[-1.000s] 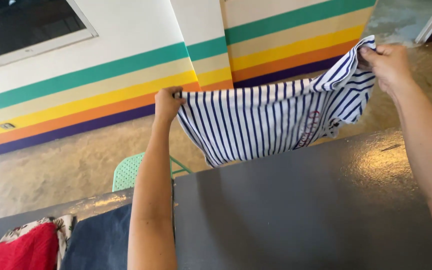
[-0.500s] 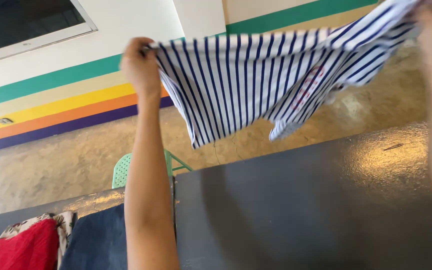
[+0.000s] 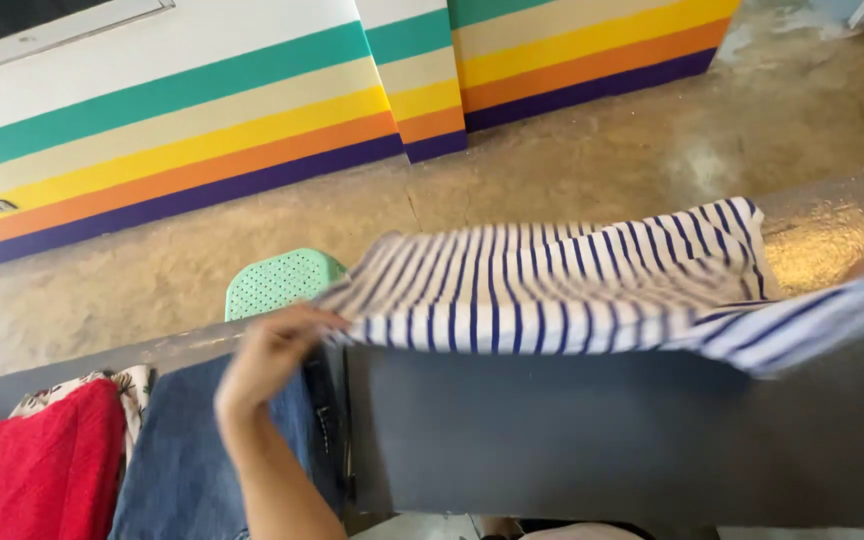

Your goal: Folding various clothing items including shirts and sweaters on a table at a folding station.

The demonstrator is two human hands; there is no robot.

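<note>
The striped shirt (image 3: 562, 290) is thin, soft cloth, white with blue lines, and it is not shiny. The table (image 3: 592, 450) under it is dark, smooth and flat; at 3 o'clock its top edge shines like something wet. The green stool (image 3: 282, 280) at 10 o'clock is hard plastic with lots of tiny holes. At 8 o'clock, the red cloth (image 3: 47, 470) looks fuzzy and the blue jeans (image 3: 177, 460) look thick and rough. The floor (image 3: 592, 150) is bare, patchy concrete with a small crack and shiny spots. The painted wall (image 3: 172, 110) is smooth and matt.
</note>
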